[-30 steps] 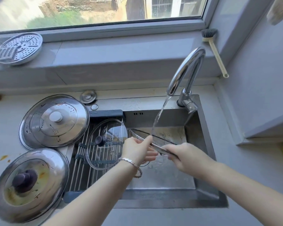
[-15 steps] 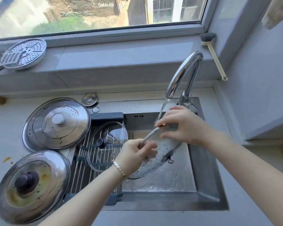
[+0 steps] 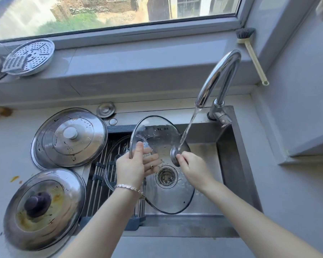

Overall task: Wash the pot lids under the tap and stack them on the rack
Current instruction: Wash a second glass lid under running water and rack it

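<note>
Head view: glass pot lid tilted over sink, tap stream striking near knob. Left hand grips rim; right hand pinches knob. Wet glass likely slippery, rigid, breakable; rim and knob safest holds. Rack alongside.

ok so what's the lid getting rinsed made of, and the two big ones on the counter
Lid being rinsed: clear glass, see-through and wet, with a shiny, metal-looking knob.
Upper counter lid: probably stainless steel, grey and reflective. I can't tell what its pale knob is made of.
Lower counter lid: same steel look, stained yellow-brown, with a dark matte knob, likely plastic.
</note>
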### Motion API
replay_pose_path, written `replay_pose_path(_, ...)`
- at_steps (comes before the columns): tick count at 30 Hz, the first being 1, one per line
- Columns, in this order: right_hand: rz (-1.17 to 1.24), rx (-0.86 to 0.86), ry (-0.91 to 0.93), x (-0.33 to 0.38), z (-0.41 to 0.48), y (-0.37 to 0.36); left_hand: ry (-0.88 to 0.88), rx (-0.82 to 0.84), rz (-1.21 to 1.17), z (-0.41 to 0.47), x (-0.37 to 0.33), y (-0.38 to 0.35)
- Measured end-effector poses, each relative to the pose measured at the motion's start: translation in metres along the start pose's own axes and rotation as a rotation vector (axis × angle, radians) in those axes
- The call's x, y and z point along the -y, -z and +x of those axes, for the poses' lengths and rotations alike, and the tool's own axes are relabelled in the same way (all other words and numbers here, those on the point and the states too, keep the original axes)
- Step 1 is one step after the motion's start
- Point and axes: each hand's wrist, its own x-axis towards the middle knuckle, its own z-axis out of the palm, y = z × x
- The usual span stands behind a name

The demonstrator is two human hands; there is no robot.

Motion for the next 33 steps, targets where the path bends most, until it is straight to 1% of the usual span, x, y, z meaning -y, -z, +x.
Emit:
replay_pose_path(1,0.029,0.031,-0.04,0.003,0.003,0.003,-0.019,-0.01,0.007,0.0,0.001,0.0)
replay_pose_path(2,0.118,0.063,-0.119,0.008,0.004,0.005,-0.043,-0.021,0.019,0.0,0.002,-0.001)
replay_pose_path(4,0.481,0.124,-0.392,0.016,0.008,0.01,-0.118,-0.03,0.068,-0.005,0.007,-0.006)
replay_pose_path(5,0.705,0.185,-0.566,0.018,0.009,0.013,-0.176,-0.03,0.113,-0.008,0.011,-0.008)
replay_pose_path(6,0.864,0.243,-0.675,0.017,0.012,0.015,-0.238,-0.025,0.163,-0.011,0.015,-0.011)
replay_pose_path(7,1.02,0.277,-0.731,0.016,0.016,0.017,-0.299,-0.013,0.212,-0.013,0.018,-0.013)
replay_pose_path(9,1.295,0.317,-0.765,0.013,0.019,0.016,-0.376,0.01,0.286,-0.014,0.019,-0.016)
replay_pose_path(10,1.324,0.317,-0.755,0.011,0.021,0.015,-0.379,0.01,0.298,-0.013,0.017,-0.017)
replay_pose_path(11,1.278,0.305,-0.721,0.01,0.021,0.017,-0.357,0.0,0.279,-0.011,0.014,-0.018)
replay_pose_path(12,1.119,0.292,-0.624,0.008,0.02,0.017,-0.315,-0.018,0.238,-0.008,0.009,-0.019)
replay_pose_path(13,0.899,0.268,-0.467,0.004,0.015,0.017,-0.265,-0.035,0.19,-0.006,0.005,-0.019)
replay_pose_path(15,0.402,0.157,-0.131,-0.005,0.01,0.02,-0.173,-0.04,0.123,-0.002,-0.004,-0.018)
replay_pose_path(16,0.247,0.118,-0.015,-0.013,0.01,0.023,-0.136,-0.035,0.103,-0.001,-0.006,-0.018)
replay_pose_path(17,0.195,0.084,0.027,-0.02,0.009,0.026,-0.107,-0.029,0.089,-0.001,-0.007,-0.017)
replay_pose_path(18,0.214,0.029,0.004,-0.031,0.01,0.027,-0.081,-0.021,0.073,-0.001,-0.007,-0.017)
replay_pose_path(19,0.239,-0.045,-0.059,-0.038,0.009,0.028,-0.055,-0.012,0.057,0.0,-0.006,-0.016)
replay_pose_path(20,0.251,-0.122,-0.168,-0.051,0.01,0.026,-0.024,0.0,0.031,0.002,-0.005,-0.015)
replay_pose_path(21,0.262,-0.164,-0.311,-0.059,0.008,0.026,0.011,0.012,-0.003,0.005,-0.003,-0.014)
replay_pose_path(22,0.304,-0.156,-0.47,-0.069,0.007,0.024,0.051,0.021,-0.048,0.008,0.0,-0.013)
replay_pose_path(23,0.414,-0.113,-0.616,-0.075,0.004,0.024,0.09,0.024,-0.09,0.012,0.005,-0.013)
replay_pose_path(24,0.568,-0.077,-0.724,-0.081,0.003,0.024,0.129,0.025,-0.127,0.015,0.011,-0.012)
replay_pose_path(25,0.724,-0.087,-0.786,-0.083,0.001,0.028,0.169,0.027,-0.159,0.018,0.017,-0.011)
replay_pose_path(26,0.829,-0.145,-0.796,-0.082,0.002,0.033,0.215,0.035,-0.194,0.02,0.024,-0.011)
replay_pose_path(27,0.86,-0.226,-0.776,-0.08,0.003,0.04,0.265,0.043,-0.24,0.022,0.032,-0.011)
replay_pose_path(29,0.796,-0.38,-0.705,-0.072,0.006,0.05,0.37,0.032,-0.32,0.028,0.049,-0.008)
replay_pose_path(30,0.763,-0.428,-0.654,-0.07,0.008,0.054,0.415,0.018,-0.315,0.031,0.058,-0.005)
replay_pose_path(33,0.661,-0.486,-0.492,-0.06,0.01,0.063,0.515,0.008,-0.21,0.036,0.079,-0.004)
